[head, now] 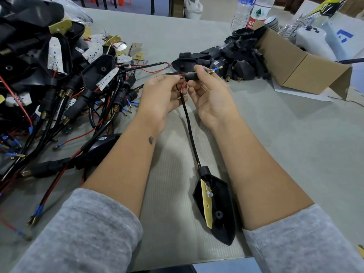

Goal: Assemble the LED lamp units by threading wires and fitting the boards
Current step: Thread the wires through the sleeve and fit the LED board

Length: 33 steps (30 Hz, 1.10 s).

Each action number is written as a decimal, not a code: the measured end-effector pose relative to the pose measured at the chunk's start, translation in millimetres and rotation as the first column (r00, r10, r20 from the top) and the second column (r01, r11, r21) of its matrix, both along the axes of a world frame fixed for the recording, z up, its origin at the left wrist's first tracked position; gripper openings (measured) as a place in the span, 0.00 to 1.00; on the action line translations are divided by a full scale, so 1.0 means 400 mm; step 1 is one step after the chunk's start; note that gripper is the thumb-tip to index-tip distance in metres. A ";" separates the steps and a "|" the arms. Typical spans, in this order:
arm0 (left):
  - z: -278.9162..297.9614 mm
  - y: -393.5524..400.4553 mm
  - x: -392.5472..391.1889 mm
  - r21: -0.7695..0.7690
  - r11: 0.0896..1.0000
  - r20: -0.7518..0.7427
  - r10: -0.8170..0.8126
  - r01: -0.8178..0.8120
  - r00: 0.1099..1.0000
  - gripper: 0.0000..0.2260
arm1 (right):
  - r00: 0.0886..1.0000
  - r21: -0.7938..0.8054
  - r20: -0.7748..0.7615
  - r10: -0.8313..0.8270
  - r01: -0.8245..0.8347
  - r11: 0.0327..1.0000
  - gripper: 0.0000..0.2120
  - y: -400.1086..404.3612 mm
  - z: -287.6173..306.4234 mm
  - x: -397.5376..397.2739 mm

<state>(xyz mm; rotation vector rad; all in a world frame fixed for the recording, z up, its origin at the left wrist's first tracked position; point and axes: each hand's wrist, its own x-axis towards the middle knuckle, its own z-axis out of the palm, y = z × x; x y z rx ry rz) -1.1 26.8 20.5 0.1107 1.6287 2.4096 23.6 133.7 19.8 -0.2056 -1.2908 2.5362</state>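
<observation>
Threading step: right grip (208, 91) clamping black stem (190, 76), left grip (163, 93) pinching red wire (183, 84) just beside it. Lamp shell w/ board (215, 205) hanging below both grips, by desk (285, 154). Next probably needs feeding wire thru stem, pulling slack.

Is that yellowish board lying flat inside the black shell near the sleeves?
No, tilted: the board stands on edge inside the black shell, not seated flat.

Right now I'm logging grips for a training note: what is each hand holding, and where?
Right hand grips the black connector sleeve near its brass tip; left hand pinches the red wire and black cable at the sleeve's other end.
</observation>
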 end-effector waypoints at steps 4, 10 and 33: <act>-0.006 0.000 -0.001 -0.050 0.999 -0.022 -0.001 0.000 1.000 0.09 | 1.000 0.041 0.014 0.005 -0.006 0.999 0.05 -0.003 -0.001 -0.001; -0.013 0.002 0.000 -0.059 0.998 -0.070 0.024 -0.028 0.997 0.09 | 1.000 0.067 0.018 0.001 -0.003 0.998 0.06 -0.002 -0.001 0.000; -0.020 0.013 -0.002 -0.319 0.947 -0.227 -0.039 -0.036 0.973 0.05 | 0.994 -0.050 0.017 -0.106 0.107 0.993 0.05 0.012 -0.004 -0.016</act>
